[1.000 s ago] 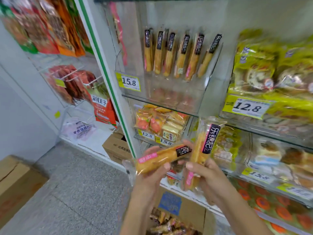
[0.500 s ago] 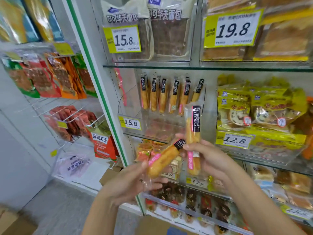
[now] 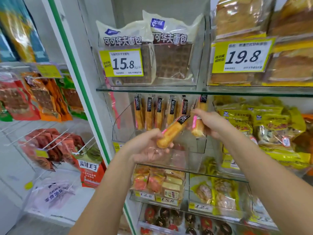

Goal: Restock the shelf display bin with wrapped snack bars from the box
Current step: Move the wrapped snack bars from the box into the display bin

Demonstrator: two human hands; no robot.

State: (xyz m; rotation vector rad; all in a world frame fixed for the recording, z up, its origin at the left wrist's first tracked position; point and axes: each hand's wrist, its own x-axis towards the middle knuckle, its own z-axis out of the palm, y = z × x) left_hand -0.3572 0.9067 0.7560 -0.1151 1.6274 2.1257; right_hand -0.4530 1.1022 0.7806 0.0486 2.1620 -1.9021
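My left hand (image 3: 145, 148) holds one wrapped golden snack bar (image 3: 171, 132) with a black label, tilted up to the right, in front of the clear display bin (image 3: 123, 122). My right hand (image 3: 211, 124) grips a second bar (image 3: 197, 127) upright at the bin's right side, its black top end near the row of several bars (image 3: 158, 114) standing against the bin's back. The box is out of view.
A glass shelf (image 3: 186, 89) runs just above the bin, carrying waffle bread packs (image 3: 171, 48) and price tags. Yellow snack bags (image 3: 264, 126) fill the bin to the right. More snacks sit on the shelves below. Hanging packets (image 3: 39, 99) line the left rack.
Both hands have risen and reached toward the bin. The right hand's bar now sits at the bin's right end beside the standing row. The view tilted up, losing the box.
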